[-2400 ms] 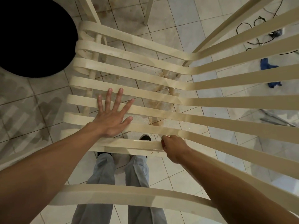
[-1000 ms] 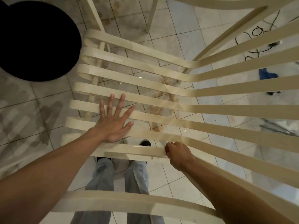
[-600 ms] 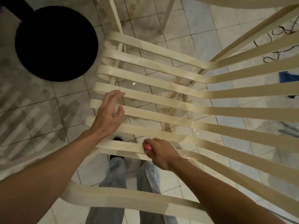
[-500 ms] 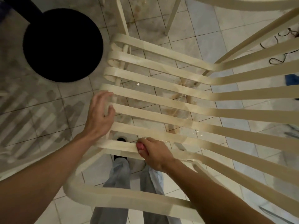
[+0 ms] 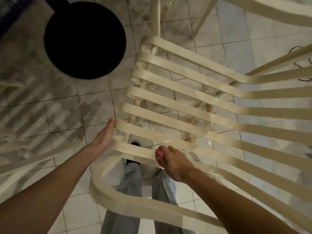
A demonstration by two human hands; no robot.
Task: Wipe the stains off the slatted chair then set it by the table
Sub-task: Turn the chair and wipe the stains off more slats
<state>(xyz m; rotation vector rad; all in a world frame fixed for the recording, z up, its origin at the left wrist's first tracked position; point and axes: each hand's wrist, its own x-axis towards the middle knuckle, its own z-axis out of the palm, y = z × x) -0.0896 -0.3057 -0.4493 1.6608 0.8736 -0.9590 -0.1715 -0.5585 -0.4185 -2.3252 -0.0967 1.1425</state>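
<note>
Two bare hands work at a cream slatted chair [image 5: 143, 209] that fills the right and middle of the head view. It sits over a tiled floor [image 5: 84, 98], right in front of the person. I cannot tell whether its legs touch the tiles.

At the left ends of the slats, the left hand [image 5: 104, 136] has its fingers straight and held together. The palm lies flat against the curled tips of two neighbouring slats and grips nothing.

Further right, the right hand [image 5: 172, 162] is curled round a small pink object [image 5: 159, 153] and pinches it against one of the nearest slats. Only a little of the pink shows past the fingers, too little to say what it is.

Through the gaps between the slats, the tiles beneath carry brownish smears and a few wet, shiny patches. The person's grey trousers [image 5: 130, 183] and one dark shoe [image 5: 135, 144] show below the near slats.

A black round top [image 5: 84, 39] stands to the left of the chair and beyond it, near its far left corner but apart from it. Striped shadows [image 5: 50, 112] lie across the tiles on the left. Part of another cream frame [image 5: 278, 12] crosses the upper right corner, with two pale legs standing on the tiles below it.
</note>
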